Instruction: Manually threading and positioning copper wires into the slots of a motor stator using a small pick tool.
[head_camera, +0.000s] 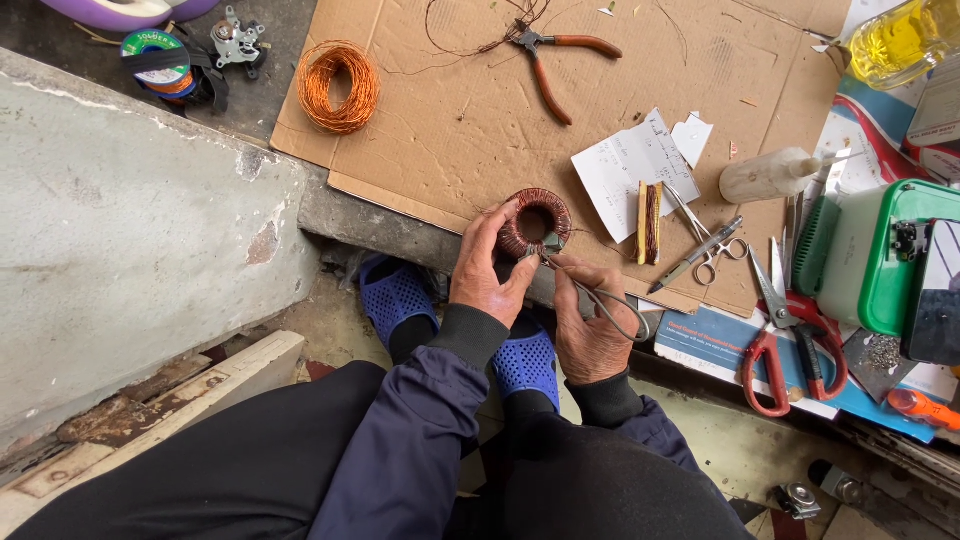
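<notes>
left hand (487, 277) grips the copper-wound ring coil (534, 222) just over the cardboard sheet's (440, 130) near edge; right hand (592, 322) pinches small tweezers (600, 300) at the coil's rim, scissors (712, 240) and red-handled snips (790, 340) close beside, bare cardboard beyond

Soft, even daylight, faint shadows, sharp focus, slight wide-angle stretching at the edges.

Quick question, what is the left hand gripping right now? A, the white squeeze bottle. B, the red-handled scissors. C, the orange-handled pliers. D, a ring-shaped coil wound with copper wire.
D: the left hand is closed around the ring-shaped coil; the right hand works a thin tool at its rim.
</notes>
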